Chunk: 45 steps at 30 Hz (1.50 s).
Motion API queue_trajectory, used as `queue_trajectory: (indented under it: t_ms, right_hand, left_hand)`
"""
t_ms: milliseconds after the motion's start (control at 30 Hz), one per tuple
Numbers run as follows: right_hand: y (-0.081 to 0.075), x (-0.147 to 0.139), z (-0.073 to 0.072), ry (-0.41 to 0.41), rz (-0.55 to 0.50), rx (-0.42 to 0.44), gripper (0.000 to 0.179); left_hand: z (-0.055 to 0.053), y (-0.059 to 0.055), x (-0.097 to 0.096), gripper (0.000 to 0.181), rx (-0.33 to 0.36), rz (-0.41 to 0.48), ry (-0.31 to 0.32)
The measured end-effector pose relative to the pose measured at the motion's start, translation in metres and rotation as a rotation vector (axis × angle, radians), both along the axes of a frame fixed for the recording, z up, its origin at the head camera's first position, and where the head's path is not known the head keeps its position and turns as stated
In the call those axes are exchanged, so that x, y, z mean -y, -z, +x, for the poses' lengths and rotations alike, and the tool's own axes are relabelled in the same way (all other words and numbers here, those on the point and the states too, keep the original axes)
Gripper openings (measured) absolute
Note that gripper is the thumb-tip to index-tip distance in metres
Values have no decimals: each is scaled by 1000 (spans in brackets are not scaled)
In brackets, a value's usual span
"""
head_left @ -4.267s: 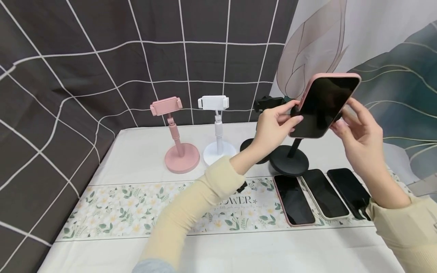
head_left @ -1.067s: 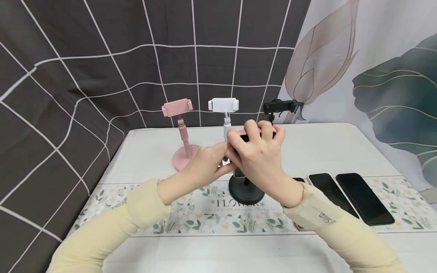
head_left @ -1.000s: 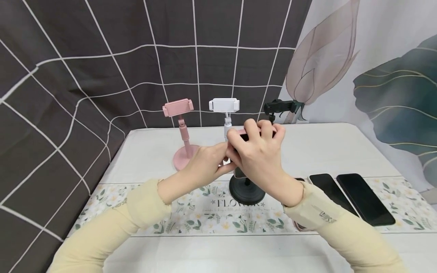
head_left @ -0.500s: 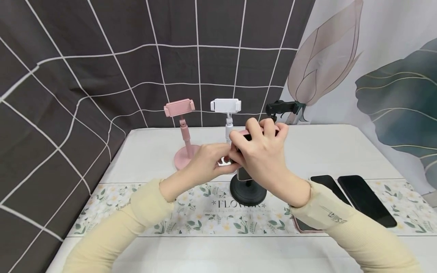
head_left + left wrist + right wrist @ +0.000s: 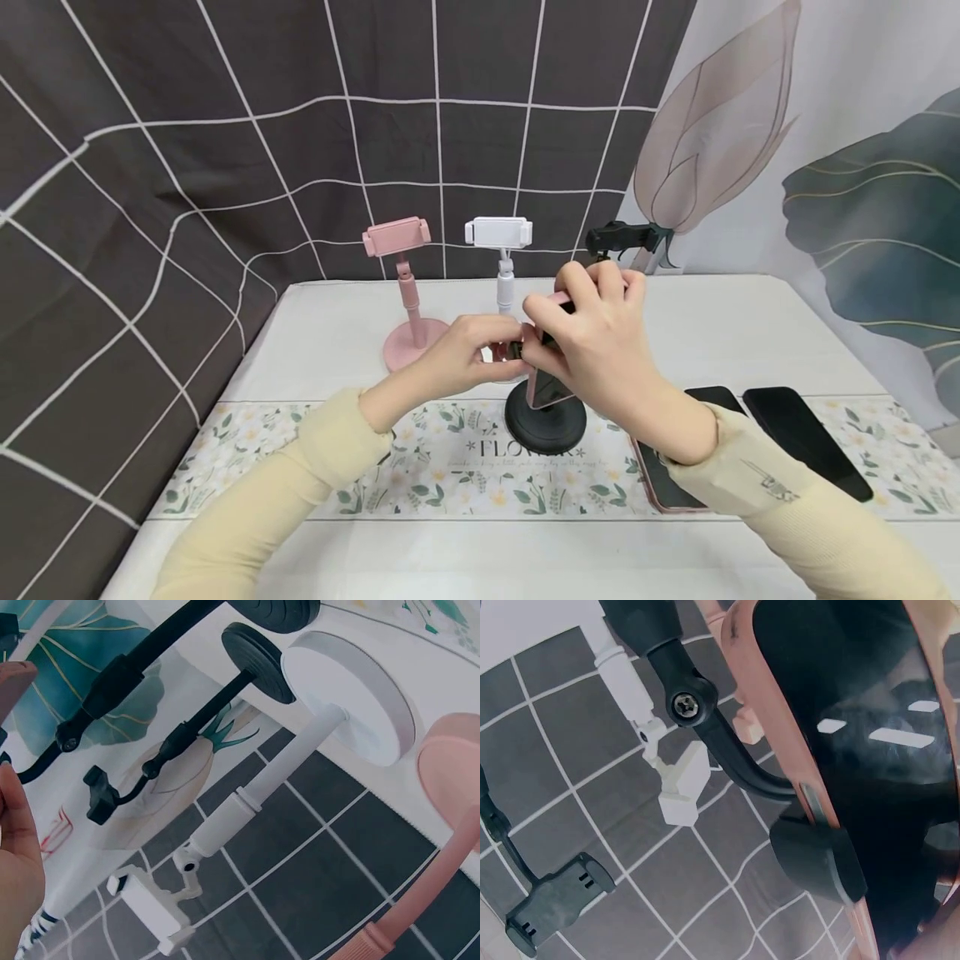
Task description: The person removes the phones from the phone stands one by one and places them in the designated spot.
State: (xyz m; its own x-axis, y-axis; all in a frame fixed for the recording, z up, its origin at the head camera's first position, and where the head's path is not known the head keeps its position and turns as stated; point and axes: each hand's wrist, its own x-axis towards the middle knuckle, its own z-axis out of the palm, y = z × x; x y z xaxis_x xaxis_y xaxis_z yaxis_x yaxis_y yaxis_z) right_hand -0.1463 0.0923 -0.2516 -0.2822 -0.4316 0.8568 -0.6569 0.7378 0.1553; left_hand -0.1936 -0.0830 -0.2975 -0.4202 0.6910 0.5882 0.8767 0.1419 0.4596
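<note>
A smartphone in a pink case stands tilted above the round base of a black phone stand. My right hand grips it from above, fingers curled over its top edge. In the right wrist view the stand's black clamp sits against the pink side of the phone, with the stand's bent neck behind it. My left hand pinches a dark clamp end at the phone's left side, between thumb and fingers. The left wrist view shows only part of that hand at its edge.
Behind the hands stand a pink phone stand, a white phone stand and a second black phone stand. At the right lie several phones, including a black phone and a pink-edged phone. A floral cloth strip crosses the table.
Hands and pink-cased phone came from the right to the middle with the black stand. In the last half second the right hand and phone shifted right and turned slightly, widening the gap beside the left hand.
</note>
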Motion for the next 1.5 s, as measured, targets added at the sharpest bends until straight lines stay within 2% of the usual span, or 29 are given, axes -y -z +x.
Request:
queue_trajectory:
  t_ms: [133,267,433,500,600,733,800,900,967,1200,1333,1500]
  right_hand:
    - [-2,-3,3,-11,21,28,7]
    - [-3,-5,4,-26,35,46,8]
    - [-4,-7,6,-38,40,57,8]
    - [-3,-7,6,-34,44,54,9]
    - [-3,-7,6,-34,40,49,9]
    - [-3,-8,7,-23,38,55,8]
    - [-2,-8,8,-21,41,55,9]
    - [-2,-7,7,-26,46,47,10]
    - [-2,-6,6,-31,52,42,11]
    - [-2,-5,5,-64,56,28,10]
    - [-1,-6,4,-80,63,-3,10]
    - [6,-5,-1,-132,97,-103,12]
  left_hand:
    - [-1,2,-1,17,12,12,-7]
    - [2,5,-3,14,16,31,-24]
    - [9,9,-8,16,-26,40,-128]
    - [11,8,-10,19,-81,39,-184]
    - [13,7,-12,20,-220,13,-245]
    - [11,6,-15,17,-405,-16,-283]
    - [9,6,-15,17,-465,-16,-296]
    - [8,7,-14,19,-516,-13,-322]
    - [7,7,-14,19,-509,-8,-323]
    - [6,5,-13,14,-365,9,-294]
    - [5,3,-14,9,-348,2,-288]
    - [7,4,-15,10,-337,0,-286]
